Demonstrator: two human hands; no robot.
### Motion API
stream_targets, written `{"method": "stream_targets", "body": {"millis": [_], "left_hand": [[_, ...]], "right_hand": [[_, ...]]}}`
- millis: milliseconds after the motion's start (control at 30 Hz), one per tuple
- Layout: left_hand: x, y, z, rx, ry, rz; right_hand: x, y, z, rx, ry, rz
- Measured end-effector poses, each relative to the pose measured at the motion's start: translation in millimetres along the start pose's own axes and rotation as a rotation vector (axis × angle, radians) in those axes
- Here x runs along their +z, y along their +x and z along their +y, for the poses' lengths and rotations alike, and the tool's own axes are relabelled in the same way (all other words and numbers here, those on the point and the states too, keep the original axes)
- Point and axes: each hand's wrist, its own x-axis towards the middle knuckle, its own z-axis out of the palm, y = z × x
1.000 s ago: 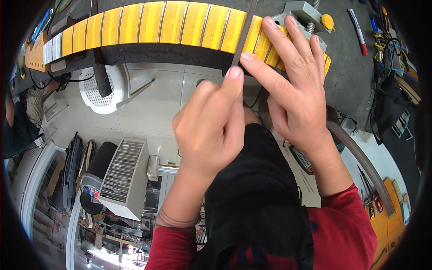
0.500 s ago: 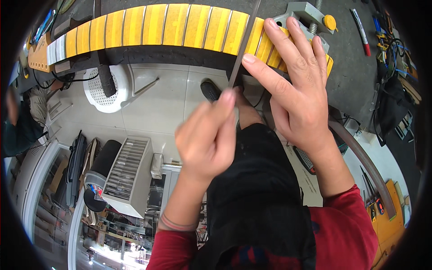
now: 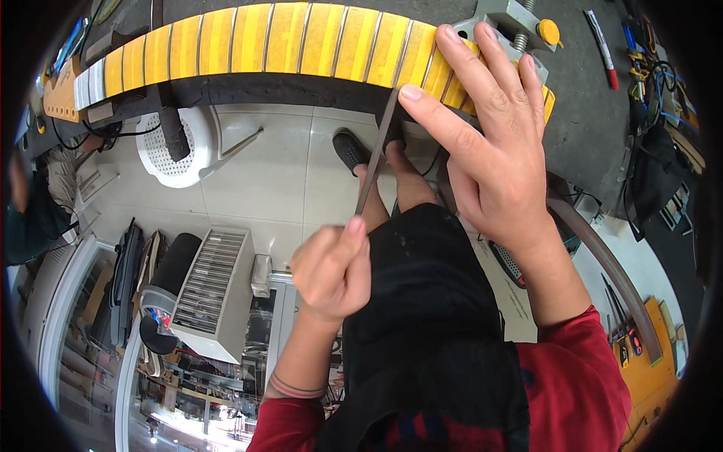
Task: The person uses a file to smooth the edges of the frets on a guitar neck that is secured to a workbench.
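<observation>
A guitar neck (image 3: pixel 282 41) lies across the bench edge, its fingerboard covered with yellow tape between bare metal frets. White tape (image 3: pixel 89 84) wraps the end by the light wooden headstock (image 3: pixel 60 96). My left hand (image 3: pixel 330 270) is closed around the lower end of a slim metal file (image 3: pixel 376 158), which slants upward. The file's far tip meets the neck's near edge, right beside the tip of my right thumb. My right hand (image 3: pixel 493 135) lies with fingers spread over the taped fingerboard toward its right end, holding nothing.
A grey clamp (image 3: pixel 516 22) with a yellow knob sits behind my right fingers. A marker (image 3: pixel 601 49) with a red end lies on the dark bench. Below are a white stool (image 3: pixel 169 169) and a slatted box (image 3: pixel 211 294). Another person's arm (image 3: pixel 19 181) shows at far left.
My left hand has pulled the file down and toward me, so its tip has come from across the fingerboard to the near edge. The right hand stays almost in place.
</observation>
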Motion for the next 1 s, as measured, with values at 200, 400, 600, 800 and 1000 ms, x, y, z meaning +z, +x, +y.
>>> {"method": "stream_targets", "body": {"millis": [200, 400, 600, 800, 1000], "left_hand": [[-8.1, -10.8, -16.4, -0.034, -0.17, 0.026], [-0.3, 1.1, -12.2, -0.257, -0.549, -0.027], [2.2, 4.7, -12.5, -0.243, -0.537, -0.115], [22.3, 85.5, 5.9, -0.283, -0.402, -0.001], [4.3, 35.8, 2.3, -0.07, -0.116, -0.041]], "right_hand": [[30.9, -6.6, 44.1, -0.251, -0.144, 0.126], [25.2, -8.3, 40.1, -0.26, -0.133, 0.129], [21.3, -3.0, 32.9, -0.309, -0.174, 0.191], [3.7, 2.2, -2.8, 0.014, 0.039, 0.026], [28.4, -6.1, 43.6, -0.257, -0.152, 0.129]]}}
